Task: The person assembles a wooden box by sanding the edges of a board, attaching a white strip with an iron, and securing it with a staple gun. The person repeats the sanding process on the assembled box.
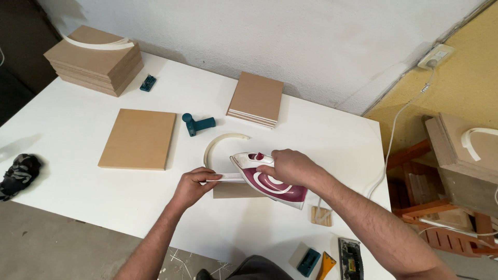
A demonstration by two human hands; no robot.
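Note:
My right hand (290,166) grips the handle of a maroon and white clothes iron (270,181), which rests on the top edge of a brown board (233,191) standing on edge on the white table (78,129). My left hand (193,185) pinches the board's left end together with a white edging strip (220,178) lying along it. The loose end of the strip curls away in an arc (218,142) behind the iron.
A flat brown board (139,138) lies to the left, a stack of boards (96,59) at the far left corner, another small stack (256,98) at the back. Teal tools (197,124) (148,83), a scraper (327,264) and a block (351,257) lie about. The iron's cord (399,119) runs to a wall socket (437,56).

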